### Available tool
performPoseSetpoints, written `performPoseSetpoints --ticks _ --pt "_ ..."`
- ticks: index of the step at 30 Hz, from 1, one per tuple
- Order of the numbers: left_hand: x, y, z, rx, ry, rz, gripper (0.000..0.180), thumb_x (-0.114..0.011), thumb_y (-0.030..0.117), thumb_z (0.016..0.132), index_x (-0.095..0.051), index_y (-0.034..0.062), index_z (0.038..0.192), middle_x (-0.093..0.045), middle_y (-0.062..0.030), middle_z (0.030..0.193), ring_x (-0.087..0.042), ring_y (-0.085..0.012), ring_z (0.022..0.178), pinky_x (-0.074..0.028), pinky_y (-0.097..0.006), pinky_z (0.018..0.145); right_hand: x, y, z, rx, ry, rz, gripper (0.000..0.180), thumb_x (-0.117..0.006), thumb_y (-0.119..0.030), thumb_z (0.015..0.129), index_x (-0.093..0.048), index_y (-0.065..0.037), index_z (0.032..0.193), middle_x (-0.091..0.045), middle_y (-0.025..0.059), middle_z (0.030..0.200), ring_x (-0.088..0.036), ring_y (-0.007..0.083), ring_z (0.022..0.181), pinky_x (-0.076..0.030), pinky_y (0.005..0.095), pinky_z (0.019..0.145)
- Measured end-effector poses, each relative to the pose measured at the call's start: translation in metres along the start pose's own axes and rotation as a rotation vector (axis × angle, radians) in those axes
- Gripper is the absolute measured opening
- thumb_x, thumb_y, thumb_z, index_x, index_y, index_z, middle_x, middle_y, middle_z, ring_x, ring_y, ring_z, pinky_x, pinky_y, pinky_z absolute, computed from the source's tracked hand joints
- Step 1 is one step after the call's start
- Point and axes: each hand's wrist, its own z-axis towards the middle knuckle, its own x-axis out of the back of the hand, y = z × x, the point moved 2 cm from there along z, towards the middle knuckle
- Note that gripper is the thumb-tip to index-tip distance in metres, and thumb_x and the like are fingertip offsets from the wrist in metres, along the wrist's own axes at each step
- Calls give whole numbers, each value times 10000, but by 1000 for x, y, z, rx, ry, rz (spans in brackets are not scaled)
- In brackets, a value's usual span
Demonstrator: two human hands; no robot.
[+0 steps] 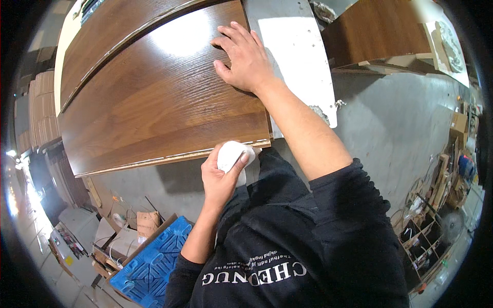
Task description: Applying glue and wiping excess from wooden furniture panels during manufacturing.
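A wide dark-brown wood-grain board lies flat in front of me, its pale near edge facing my body. My left hand is closed round a folded white cloth at that near edge, close to the right corner. Whether the cloth presses on the edge or just hangs beside it, I cannot tell. On top of the board, near its right side, rests my right hand, fingers spread and holding nothing. Behind it lies a second brown board, with a whitish line along its edge.
A white panel adjoins the board on the right. Farther right stands another brown wooden piece. On the floor at lower left is a blue plastic pallet beside boxes. Stacked cardboard stands far left, and a divided crate at lower right.
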Motion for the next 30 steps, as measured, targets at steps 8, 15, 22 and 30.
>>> performPoseSetpoints --ticks 8,15,22,30 --pt "-12 9 10 -147 39 393 323 -781 188 750 -643 49 1007 -693 -117 863 -683 -205 798 -513 -293 725 -2 -2 -2 -11 -2 -10 420 -544 -309 847 -543 -195 1251 -388 70 1429 -235 245 1396 -153 461 1159" --pt "-14 11 13 -269 32 557 331 -784 206 727 -642 68 992 -675 -132 850 -674 -298 788 -520 -338 686 -2 -1 -1 -6 6 -33 417 -543 -305 840 -547 -202 1244 -389 61 1426 -245 238 1390 -164 474 1155" --pt "-8 9 15 -252 40 681 310 -792 234 734 -654 58 948 -691 -123 831 -687 -258 792 -522 -324 702 -1 0 -1 -18 -17 -30 412 -540 -308 848 -541 -215 1249 -390 58 1426 -244 236 1392 -157 470 1157" --pt "-5 7 16 -266 42 676 304 -780 269 742 -655 59 923 -681 -124 820 -677 -292 771 -518 -346 677 -3 -1 -1 -16 -14 -52 419 -549 -312 853 -530 -223 1262 -386 54 1432 -236 232 1396 -147 463 1161"
